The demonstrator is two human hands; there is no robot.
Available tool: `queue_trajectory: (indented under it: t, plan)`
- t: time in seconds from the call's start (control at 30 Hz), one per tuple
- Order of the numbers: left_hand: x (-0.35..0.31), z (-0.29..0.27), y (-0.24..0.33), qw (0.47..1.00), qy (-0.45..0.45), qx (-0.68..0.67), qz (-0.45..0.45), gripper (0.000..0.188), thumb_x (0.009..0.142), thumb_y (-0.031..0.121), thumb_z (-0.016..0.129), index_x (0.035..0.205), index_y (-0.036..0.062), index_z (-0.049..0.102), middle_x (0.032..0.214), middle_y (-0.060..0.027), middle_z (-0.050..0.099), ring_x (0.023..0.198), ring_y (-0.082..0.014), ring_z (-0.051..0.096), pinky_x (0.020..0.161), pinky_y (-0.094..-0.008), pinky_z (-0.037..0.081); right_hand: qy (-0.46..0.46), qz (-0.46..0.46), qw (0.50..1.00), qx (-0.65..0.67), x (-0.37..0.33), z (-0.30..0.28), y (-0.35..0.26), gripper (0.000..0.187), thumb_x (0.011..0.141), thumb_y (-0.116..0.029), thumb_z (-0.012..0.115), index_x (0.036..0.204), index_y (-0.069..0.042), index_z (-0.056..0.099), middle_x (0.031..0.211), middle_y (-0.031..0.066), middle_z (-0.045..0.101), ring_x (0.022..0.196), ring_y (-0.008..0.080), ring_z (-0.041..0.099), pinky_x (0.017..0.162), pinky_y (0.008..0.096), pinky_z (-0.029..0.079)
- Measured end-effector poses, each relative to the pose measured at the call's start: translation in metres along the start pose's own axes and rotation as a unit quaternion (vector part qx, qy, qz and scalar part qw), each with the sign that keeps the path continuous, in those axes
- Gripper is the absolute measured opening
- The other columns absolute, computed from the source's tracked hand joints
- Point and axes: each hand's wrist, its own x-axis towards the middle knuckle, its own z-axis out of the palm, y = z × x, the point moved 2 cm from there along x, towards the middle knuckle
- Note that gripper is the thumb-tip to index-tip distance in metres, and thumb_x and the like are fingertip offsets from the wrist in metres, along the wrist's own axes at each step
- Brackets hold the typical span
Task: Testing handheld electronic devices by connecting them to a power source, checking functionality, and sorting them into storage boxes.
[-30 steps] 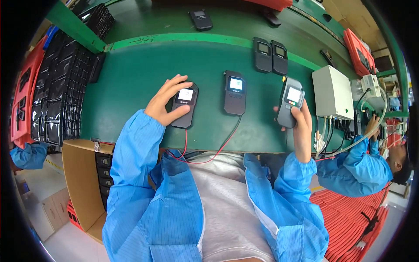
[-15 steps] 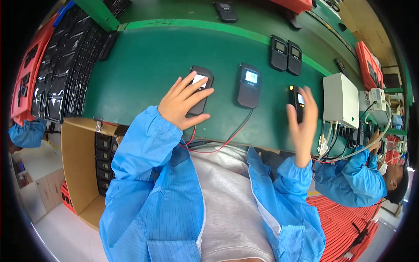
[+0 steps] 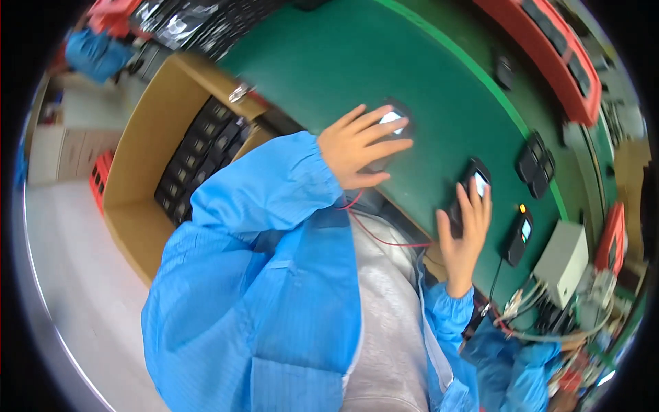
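Note:
My left hand [image 3: 358, 150] lies with fingers spread over a black handheld meter [image 3: 394, 121], whose lit screen shows between the fingers. A red lead runs from under that hand along the table's front edge. My right hand [image 3: 465, 230] rests, thumb apart, across the lower part of a second black handheld meter [image 3: 476, 169]; its bright screen is partly covered by the fingertips. To the right of it lies a slimmer black device [image 3: 519, 238] with a yellow top, a small lit screen and a dark cable. Both hands look open, their fingers not wrapped round anything.
Two more black meters [image 3: 536, 165] lie side by side near the green rail. A pale box with cables [image 3: 561, 264] stands at right. At left are an open carton [image 3: 134, 192] of black units and stacked black trays [image 3: 199, 26]. A co-worker's blue sleeve [image 3: 534, 371] shows at lower right.
The whole view has turned, so the table now slants down to the right. My right hand has gone from the slim yellow-topped device to the middle meter. My left hand stays over its meter.

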Motion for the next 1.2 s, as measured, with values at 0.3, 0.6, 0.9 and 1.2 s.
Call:
queue_trajectory:
  t: [0.3,0.6,0.9,1.2]
  plan:
    - [-0.141,-0.064,-0.086,0.939,0.272,-0.006,-0.211,0.035,0.081,0.015,0.07,0.115,0.0113,0.066,0.116,-0.0106,0.065,0.105,-0.031,0.063,0.088,-0.0401,0.053,-0.015,-0.072,0.995,0.065,0.033,0.031,-0.078,0.046,0.085,-0.004,0.064,0.131,-0.003,0.057,0.15,0.017,0.042,0.142,0.0368,0.033,0.116,0.0482,0.024]
    - [-0.28,0.082,-0.271,0.958,-0.131,0.189,-0.17,0.028,0.083,0.014,0.057,0.109,0.0166,0.064,0.103,-0.0008,0.063,0.105,-0.0233,0.06,0.083,-0.0398,0.05,0.016,0.008,0.997,0.082,0.042,0.067,-0.087,0.052,0.086,-0.008,0.067,0.135,-0.003,0.051,0.152,0.0179,0.037,0.142,0.0363,0.032,0.115,0.0474,0.027]
    - [-0.307,0.156,-0.33,0.94,-0.2,0.274,-0.024,0.028,0.084,0.02,0.053,0.11,0.0198,0.062,0.112,-0.0027,0.061,0.111,-0.0183,0.056,0.089,-0.0401,0.048,0.11,0.017,0.991,0.07,0.043,0.078,-0.09,0.045,0.091,-0.011,0.063,0.133,-0.002,0.05,0.149,0.0182,0.04,0.138,0.0341,0.039,0.114,0.0455,0.028]
    - [-0.314,0.154,-0.319,0.941,-0.179,0.285,-0.037,0.027,0.085,0.019,0.052,0.111,0.0182,0.061,0.121,-0.0041,0.059,0.114,-0.0211,0.056,0.096,-0.0375,0.047,0.123,0.008,0.991,0.049,0.041,0.08,-0.089,0.043,0.091,-0.011,0.062,0.13,0.001,0.05,0.144,0.0195,0.045,0.133,0.0329,0.043,0.112,0.0439,0.031]
